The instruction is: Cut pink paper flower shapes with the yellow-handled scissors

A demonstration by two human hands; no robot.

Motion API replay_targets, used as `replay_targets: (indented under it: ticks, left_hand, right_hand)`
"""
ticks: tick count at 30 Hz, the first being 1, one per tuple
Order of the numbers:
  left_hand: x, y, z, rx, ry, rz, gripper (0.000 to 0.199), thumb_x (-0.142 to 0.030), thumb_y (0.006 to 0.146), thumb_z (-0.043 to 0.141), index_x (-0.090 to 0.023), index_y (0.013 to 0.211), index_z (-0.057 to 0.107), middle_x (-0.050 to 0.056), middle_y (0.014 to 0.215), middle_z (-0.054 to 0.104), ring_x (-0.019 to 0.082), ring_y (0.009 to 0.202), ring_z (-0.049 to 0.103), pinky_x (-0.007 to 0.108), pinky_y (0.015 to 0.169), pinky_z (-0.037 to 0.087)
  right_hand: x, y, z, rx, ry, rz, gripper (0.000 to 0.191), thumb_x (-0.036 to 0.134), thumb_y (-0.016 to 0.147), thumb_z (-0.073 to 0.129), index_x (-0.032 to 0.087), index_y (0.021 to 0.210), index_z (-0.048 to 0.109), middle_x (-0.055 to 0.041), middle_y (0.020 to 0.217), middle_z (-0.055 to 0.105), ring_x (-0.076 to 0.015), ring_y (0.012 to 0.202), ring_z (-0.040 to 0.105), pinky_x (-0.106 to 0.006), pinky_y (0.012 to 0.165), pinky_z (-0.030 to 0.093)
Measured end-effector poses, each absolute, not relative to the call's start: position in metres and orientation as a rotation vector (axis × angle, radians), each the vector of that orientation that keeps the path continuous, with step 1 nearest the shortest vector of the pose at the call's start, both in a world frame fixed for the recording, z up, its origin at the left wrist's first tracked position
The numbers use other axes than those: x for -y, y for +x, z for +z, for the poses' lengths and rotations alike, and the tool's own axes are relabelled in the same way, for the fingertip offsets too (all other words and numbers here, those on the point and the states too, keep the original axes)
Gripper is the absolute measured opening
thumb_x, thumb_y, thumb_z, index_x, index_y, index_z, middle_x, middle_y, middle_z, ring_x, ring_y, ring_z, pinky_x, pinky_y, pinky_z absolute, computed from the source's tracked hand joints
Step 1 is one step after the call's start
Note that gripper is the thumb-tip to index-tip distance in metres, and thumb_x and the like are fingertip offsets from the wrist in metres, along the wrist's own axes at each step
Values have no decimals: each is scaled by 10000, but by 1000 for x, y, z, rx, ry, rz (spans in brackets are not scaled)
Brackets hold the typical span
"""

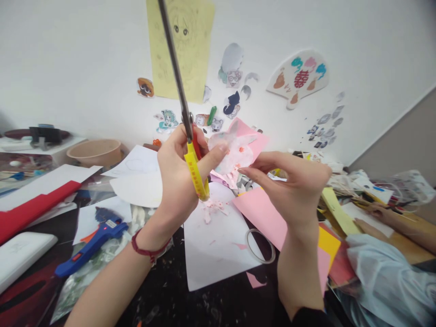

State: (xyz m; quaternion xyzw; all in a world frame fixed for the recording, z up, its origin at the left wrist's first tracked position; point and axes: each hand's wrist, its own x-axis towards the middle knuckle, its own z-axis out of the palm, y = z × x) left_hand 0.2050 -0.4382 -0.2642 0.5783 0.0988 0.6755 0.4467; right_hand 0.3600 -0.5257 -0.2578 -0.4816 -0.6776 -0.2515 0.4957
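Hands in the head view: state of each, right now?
Left hand: closed, holding yellow-handled scissors and white paper cutout.
Right hand: beside the cutout; grip cannot be told.

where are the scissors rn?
Head view, just left of centre: the scissors are in the left hand, blades pointing up, just left of the white paper cut-out.

We had glue gun [97, 243] left of sheet [211, 261] on desk [156, 297], ring [273, 253] over sheet's right edge, bowl [95, 153] behind gun.
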Motion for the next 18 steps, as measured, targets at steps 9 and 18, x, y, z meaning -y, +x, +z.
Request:
replay_targets:
  ticks: [9,18]
  left_hand:
    - [442,204,-263,-235,1420,1655,360,-233,714,862,-225,759,505,-32,722,472,111,634,461,293,569,398]
    - [443,203,-261,-243,1412,1653,373,-254,700,870,-225,747,501,-27,729,476,121,671,482,286,584,425]
  right_hand:
    - [525,359,-257,1643,-1130,-552,108,313,845,778,284,779,699,37,680,712,-141,591,633,-312,573,504]
    - [521,350,-256,1508,-1020,-101,179,294,820,790,236,667,718,17,597,681,-131,517,619,-291,489,520]
